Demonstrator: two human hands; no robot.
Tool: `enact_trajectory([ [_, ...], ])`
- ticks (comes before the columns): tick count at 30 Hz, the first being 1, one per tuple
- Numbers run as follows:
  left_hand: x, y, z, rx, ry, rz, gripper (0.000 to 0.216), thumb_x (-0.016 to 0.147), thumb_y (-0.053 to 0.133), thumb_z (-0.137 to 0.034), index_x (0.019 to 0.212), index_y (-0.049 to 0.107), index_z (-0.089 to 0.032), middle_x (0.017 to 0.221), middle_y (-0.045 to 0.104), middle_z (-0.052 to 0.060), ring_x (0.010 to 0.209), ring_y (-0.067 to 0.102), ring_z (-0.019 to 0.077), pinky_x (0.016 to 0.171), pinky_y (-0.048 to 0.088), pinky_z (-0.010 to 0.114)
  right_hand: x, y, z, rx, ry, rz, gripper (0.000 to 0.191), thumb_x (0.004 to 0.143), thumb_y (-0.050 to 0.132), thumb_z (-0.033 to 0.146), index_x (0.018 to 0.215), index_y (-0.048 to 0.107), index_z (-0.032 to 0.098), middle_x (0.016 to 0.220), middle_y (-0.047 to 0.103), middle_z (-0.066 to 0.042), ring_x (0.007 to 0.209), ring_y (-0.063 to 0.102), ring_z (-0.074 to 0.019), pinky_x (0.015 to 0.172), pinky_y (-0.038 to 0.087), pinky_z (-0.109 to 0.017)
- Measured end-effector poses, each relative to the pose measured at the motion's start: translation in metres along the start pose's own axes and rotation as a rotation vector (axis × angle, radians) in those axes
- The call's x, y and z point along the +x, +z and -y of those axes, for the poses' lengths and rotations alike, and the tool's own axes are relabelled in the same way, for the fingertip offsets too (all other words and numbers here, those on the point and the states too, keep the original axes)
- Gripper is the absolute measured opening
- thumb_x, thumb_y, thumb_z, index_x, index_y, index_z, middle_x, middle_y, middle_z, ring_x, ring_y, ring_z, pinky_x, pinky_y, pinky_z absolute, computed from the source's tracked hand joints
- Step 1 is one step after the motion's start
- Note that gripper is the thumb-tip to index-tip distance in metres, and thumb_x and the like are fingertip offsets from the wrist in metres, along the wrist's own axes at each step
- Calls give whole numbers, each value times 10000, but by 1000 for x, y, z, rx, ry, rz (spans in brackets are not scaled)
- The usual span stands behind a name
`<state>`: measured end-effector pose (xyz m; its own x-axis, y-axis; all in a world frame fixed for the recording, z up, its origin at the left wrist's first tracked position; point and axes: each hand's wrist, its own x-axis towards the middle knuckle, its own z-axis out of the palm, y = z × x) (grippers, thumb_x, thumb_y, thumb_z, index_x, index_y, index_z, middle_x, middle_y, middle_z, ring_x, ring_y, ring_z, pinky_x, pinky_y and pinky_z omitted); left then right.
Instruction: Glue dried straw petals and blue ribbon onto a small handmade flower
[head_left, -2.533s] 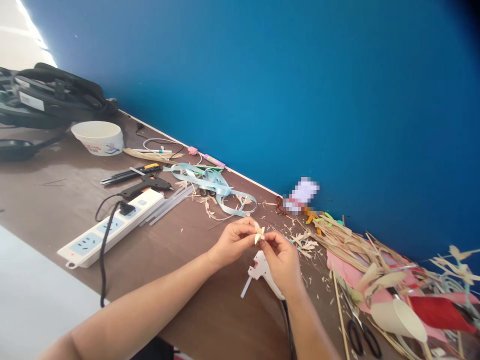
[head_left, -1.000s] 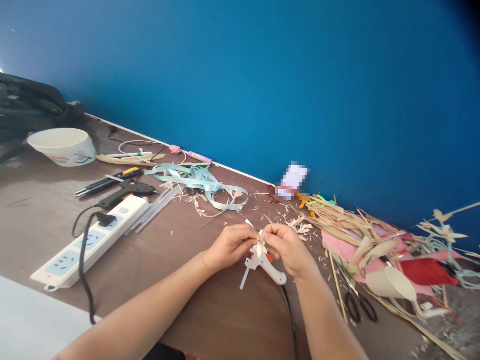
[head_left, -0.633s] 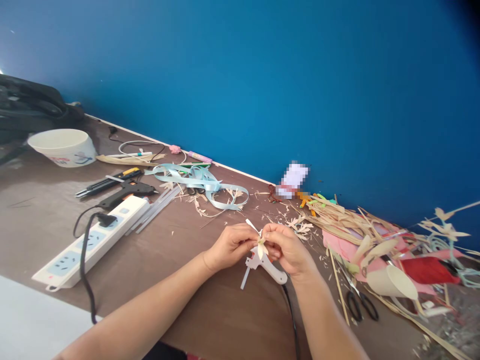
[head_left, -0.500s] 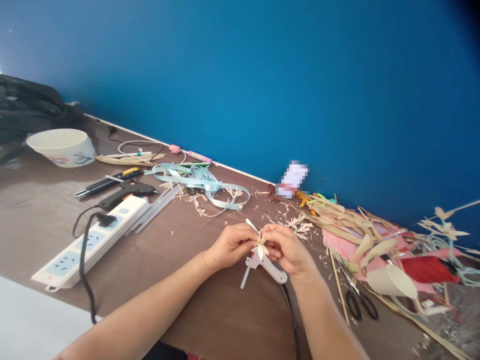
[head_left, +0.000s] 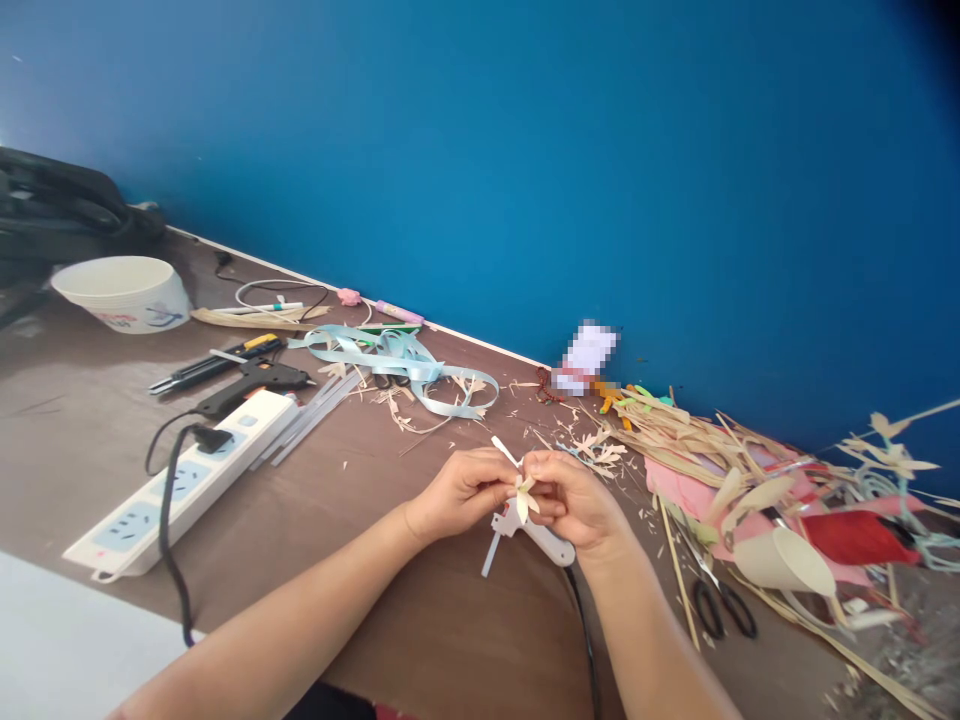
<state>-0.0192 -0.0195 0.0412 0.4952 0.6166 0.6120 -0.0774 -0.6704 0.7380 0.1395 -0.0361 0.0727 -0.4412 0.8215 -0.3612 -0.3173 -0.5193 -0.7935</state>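
Between my two hands is a small pale flower (head_left: 526,497) with pointed petals, apparently made of dried husk. My left hand (head_left: 469,490) pinches it from the left with thumb and fingertips. From the other side my right hand (head_left: 574,495) has its fingers closed on the same flower, so its base is hidden. A white glue gun (head_left: 546,540) lies on the table just below and behind my hands, with a glue stick (head_left: 490,556) poking out and a black cord (head_left: 581,630) running towards me.
On the left lie a power strip (head_left: 187,485), a black glue gun (head_left: 255,385), a cutter knife (head_left: 214,365) and a white bowl (head_left: 124,295). Light blue ribbon (head_left: 375,347) is heaped ahead. To the right are husk strips (head_left: 697,440), scissors (head_left: 724,605) and a paper cup (head_left: 784,562).
The flower has turned slightly between my fingertips. Both hands stay in nearly the same place, and the things on the table have not moved.
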Motion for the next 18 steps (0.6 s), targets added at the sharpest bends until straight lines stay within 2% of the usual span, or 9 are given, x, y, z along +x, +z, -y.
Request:
enact_trajectory([
  [13, 0, -1, 1, -149, -105, 24, 251, 821, 484, -295, 704, 619, -119, 634, 565, 46, 582, 519, 106, 574, 402, 208, 0, -1, 1, 6, 11, 5, 136, 604, 571, 197, 547, 455, 155, 406, 307, 107, 299, 156, 6, 338, 111, -156],
  [18, 0, -1, 2, -238, -167, 38, 266, 810, 500, -319, 690, 615, -110, 631, 555, 43, 570, 514, 104, 559, 405, 207, -3, -2, 5, -41, 7, 11, 192, 646, 584, 227, 557, 426, 164, 429, 292, 109, 311, 142, 4, 342, 106, -155],
])
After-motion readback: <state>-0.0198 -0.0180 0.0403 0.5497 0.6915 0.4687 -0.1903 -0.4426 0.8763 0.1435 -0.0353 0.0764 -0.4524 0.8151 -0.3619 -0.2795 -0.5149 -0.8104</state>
